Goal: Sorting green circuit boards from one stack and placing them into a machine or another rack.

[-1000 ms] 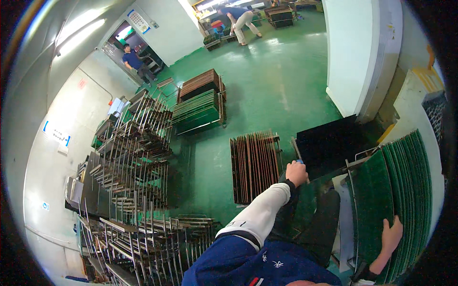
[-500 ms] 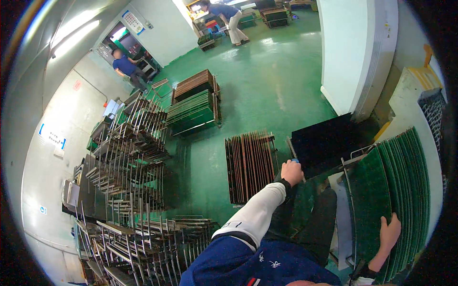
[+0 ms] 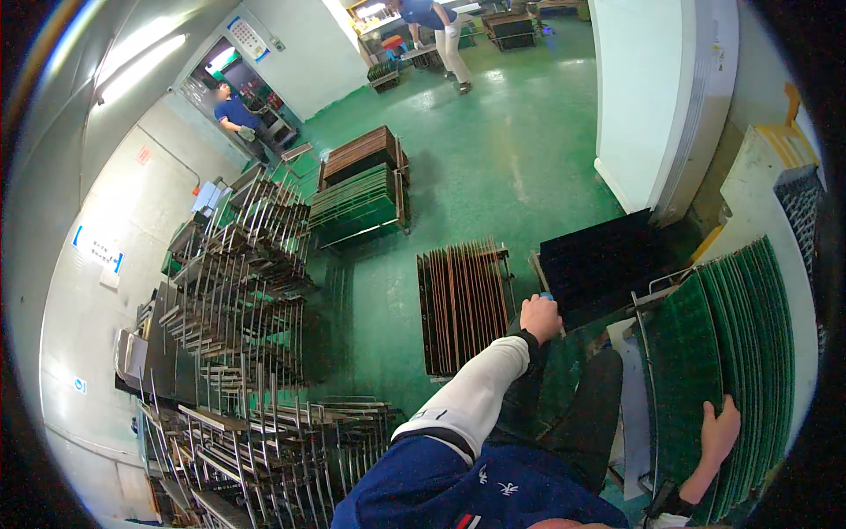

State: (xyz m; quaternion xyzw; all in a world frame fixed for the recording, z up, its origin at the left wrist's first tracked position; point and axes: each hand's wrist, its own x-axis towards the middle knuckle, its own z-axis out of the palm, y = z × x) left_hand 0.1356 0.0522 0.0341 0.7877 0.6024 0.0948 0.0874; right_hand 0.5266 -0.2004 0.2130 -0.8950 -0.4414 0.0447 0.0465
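Note:
My left hand (image 3: 540,318), at the end of a white sleeve, is closed at the near end of a rack of dark panels (image 3: 590,260). It grips the rack's metal frame, and a small blue piece shows beside its fingers. To the right, a rack holds many thin green panels (image 3: 679,361) standing on edge, close together. My right hand (image 3: 721,432) is at the near green panel's edge, thumb on one side and fingers on the other. Its fingertips are partly hidden among the panels.
A rack of brown-edged panels (image 3: 463,309) stands left of my left hand. Farther off is another panel rack (image 3: 357,207). Empty metal racks (image 3: 256,353) are stacked along the left wall. Two people in blue shirts are at the back. A white wall end (image 3: 639,106) rises ahead right.
Both my hands stay where they were. At the back, the person by the doorway has straightened and turned, and the other person has shifted to the right.

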